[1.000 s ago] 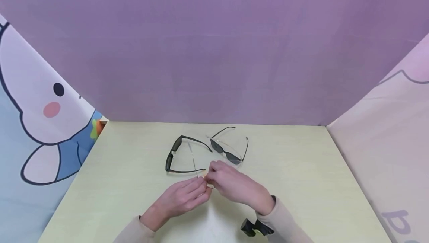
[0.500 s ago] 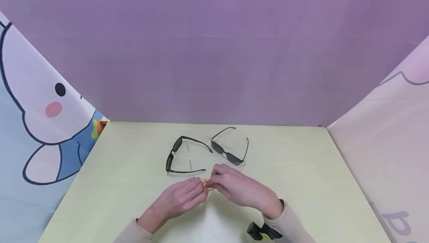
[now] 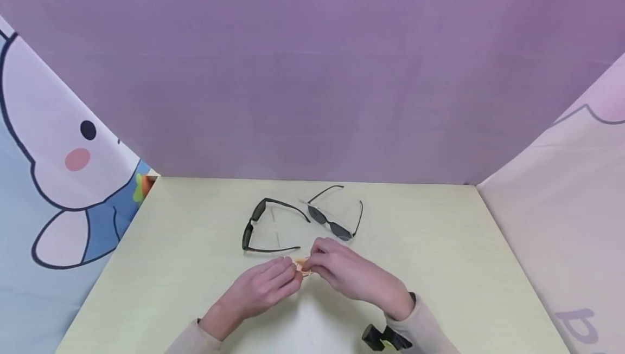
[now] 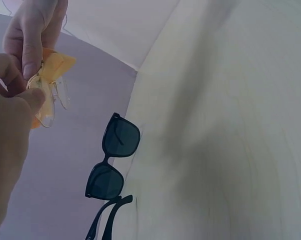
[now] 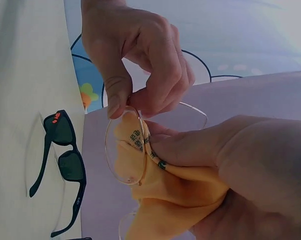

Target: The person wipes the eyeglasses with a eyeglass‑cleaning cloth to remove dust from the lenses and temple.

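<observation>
My left hand [image 3: 263, 286] pinches the rim of a pair of thin gold-wire eyeglasses [image 5: 107, 150] with clear lenses, thumb against fingers. Over one lens, my right hand [image 3: 349, 272] holds a bunched yellow-orange lens cloth [image 5: 175, 200] bearing dark green print; its thumb presses the cloth at the lens. Both hands are close together above the table, fingertips nearly meeting. The glasses [image 4: 46, 107] and cloth [image 4: 58, 67] show at the fingertips in the left wrist view. In the head view the hands mostly hide the eyeglasses.
Beyond the hands, black sunglasses [image 3: 247, 229] lie unfolded on the pale table [image 3: 439, 267]. A second dark-lensed pair [image 3: 337, 228] lies to their right. A purple backdrop [image 3: 312, 72] rises behind the table, with printed panels on both sides. A black device [image 3: 386, 338] sits at the right wrist.
My right hand has shifted slightly right and toward the body, opening a small gap where more yellow cloth shows. The left hand has moved very little. The sunglasses stay in place.
</observation>
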`<state>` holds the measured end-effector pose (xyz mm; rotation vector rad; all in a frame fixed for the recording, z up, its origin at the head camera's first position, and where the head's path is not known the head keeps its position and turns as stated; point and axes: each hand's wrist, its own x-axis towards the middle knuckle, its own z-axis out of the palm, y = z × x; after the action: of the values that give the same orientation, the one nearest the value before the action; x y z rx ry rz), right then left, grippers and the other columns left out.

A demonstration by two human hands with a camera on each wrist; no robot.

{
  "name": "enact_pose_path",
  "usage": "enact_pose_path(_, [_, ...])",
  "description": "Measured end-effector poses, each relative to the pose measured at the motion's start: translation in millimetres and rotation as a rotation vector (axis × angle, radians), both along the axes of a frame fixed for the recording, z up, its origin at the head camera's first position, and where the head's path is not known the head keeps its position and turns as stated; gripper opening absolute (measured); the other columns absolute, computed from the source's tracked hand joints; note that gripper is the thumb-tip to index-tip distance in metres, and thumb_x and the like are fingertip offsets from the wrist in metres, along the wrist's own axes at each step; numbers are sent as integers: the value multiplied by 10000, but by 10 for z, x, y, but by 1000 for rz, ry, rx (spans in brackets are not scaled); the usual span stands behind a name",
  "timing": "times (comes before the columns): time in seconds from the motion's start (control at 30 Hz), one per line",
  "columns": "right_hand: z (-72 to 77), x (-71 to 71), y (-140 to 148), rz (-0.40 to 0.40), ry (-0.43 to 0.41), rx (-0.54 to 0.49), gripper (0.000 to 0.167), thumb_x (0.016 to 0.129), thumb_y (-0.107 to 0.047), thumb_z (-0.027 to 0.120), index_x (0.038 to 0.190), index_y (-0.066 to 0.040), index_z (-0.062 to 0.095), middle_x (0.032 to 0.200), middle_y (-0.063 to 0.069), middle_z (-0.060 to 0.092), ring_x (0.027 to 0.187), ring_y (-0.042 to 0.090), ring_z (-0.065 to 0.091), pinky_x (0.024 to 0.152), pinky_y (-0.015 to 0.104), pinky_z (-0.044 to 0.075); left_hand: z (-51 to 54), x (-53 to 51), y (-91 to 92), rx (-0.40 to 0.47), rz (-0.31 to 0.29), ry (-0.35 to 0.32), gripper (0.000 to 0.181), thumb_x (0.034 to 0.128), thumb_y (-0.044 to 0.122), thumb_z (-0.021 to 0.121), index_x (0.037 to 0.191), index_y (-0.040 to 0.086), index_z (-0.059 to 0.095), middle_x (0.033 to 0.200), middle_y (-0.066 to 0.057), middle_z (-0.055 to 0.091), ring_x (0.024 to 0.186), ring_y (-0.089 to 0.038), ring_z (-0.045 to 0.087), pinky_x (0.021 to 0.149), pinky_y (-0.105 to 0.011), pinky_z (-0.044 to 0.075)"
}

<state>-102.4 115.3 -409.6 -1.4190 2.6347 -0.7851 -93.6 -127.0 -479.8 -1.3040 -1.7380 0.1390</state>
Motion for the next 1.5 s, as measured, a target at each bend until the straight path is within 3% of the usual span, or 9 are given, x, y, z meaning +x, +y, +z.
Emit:
enact_pose_path(0.37, [-46, -17, 98, -39, 67, -60, 134, 969, -27, 691, 1048, -87, 780, 969, -29, 599, 889, 72, 560, 798, 180, 511, -22, 10, -29, 7, -3, -55, 300, 1042, -51, 414, 962, 108, 656, 958, -17, 671, 924, -155, 668, 872, -248, 592])
enact_pose_path(0.7, [-80, -101, 199, -170, 159, -155, 147, 941, 23, 709, 1064, -40, 759, 1026, 18, 612, 942, 128, 585, 820, 239, 554, 4, 16, -55, 62, -13, -88, 306, 1063, -30, 413, 967, 103, 672, 967, -19, 680, 924, -172, 681, 867, -241, 595])
enact_pose_path(0.83, [-91, -145, 175, -238, 187, -93, 132, 932, -16, 734, 1055, -49, 771, 996, 9, 651, 899, 138, 593, 782, 251, 555, 11, 17, -41, 21, -12, -63, 302, 1055, -39, 416, 976, 109, 667, 973, -15, 682, 941, -161, 673, 881, -246, 592])
enact_pose_path(1.0, [-94, -171, 147, -267, 107, 44, 98, 951, -81, 733, 1027, -68, 793, 904, -27, 650, 793, 99, 579, 693, 233, 537, 24, 18, -40, -20, 9, -28, 297, 1051, -37, 412, 987, 113, 659, 979, -14, 690, 952, -154, 673, 893, -251, 589])
enact_pose_path(1.2, [-110, -195, 150, -284, 59, 74, 87, 957, -68, 717, 995, -56, 795, 859, -36, 597, 744, 88, 552, 655, 233, 529, 27, 4, -62, -23, 12, 9, 295, 1032, -56, 426, 977, 112, 662, 970, -16, 703, 941, -151, 684, 901, -252, 590])
enact_pose_path(1.4, [-159, -234, 152, -311, 69, 114, 68, 936, -32, 732, 974, -39, 788, 880, -6, 641, 826, 173, 636, 708, 276, 577, 22, 8, -70, -19, 13, 7, 296, 1030, -58, 425, 977, 111, 662, 971, -17, 705, 941, -152, 687, 898, -254, 592])
enact_pose_path(1.5, [-169, -242, 151, -281, 51, 112, 77, 943, -24, 720, 986, -24, 784, 893, 5, 645, 842, 176, 648, 736, 280, 586, 19, 11, -66, -17, 17, 1, 297, 1029, -62, 424, 979, 111, 660, 972, -18, 704, 947, -154, 689, 903, -258, 591])
